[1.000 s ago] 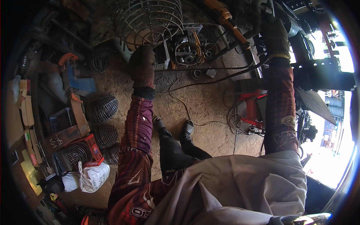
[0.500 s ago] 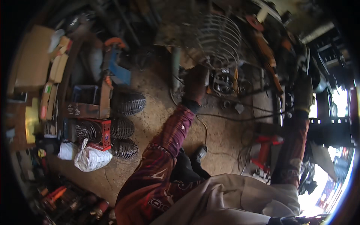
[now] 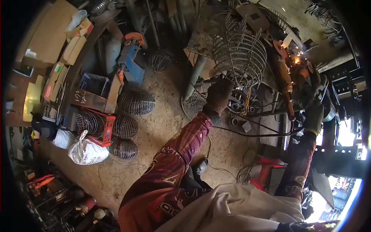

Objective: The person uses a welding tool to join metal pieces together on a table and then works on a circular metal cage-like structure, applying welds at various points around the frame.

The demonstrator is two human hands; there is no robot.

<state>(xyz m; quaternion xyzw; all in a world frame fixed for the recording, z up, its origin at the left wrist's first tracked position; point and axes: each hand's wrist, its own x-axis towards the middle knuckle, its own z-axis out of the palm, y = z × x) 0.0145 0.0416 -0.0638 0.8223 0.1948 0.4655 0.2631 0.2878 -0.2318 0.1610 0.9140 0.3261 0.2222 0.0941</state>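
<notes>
My left hand (image 3: 219, 95), in a brown glove, is closed like a fist against the lower end of a wire cage (image 3: 261, 58) made of curved metal rods. Its fingers face away, so what they grip is hidden. To the right, my right hand (image 3: 313, 116) wears a greyish glove and reaches up beside a dark tool (image 3: 303, 89). The fingers are mostly out of sight behind shadow. Just beyond that tool, bright orange sparks (image 3: 296, 60) fly near a rust-brown metal bar (image 3: 285, 73).
Rounded wire cages (image 3: 137, 103) stand on the floor at left, near a red crate (image 3: 109, 131) and a white sack (image 3: 89, 151). A blue machine (image 3: 130, 66) stands behind them. Dark cables (image 3: 251, 134) cross between my arms. A red stand (image 3: 264, 174) is beside my right forearm.
The view has shifted and sharpened, with the scene sitting differently in it. Sparks now show near the right-hand tool. Both hands appear slightly lower, the left one also further right.
</notes>
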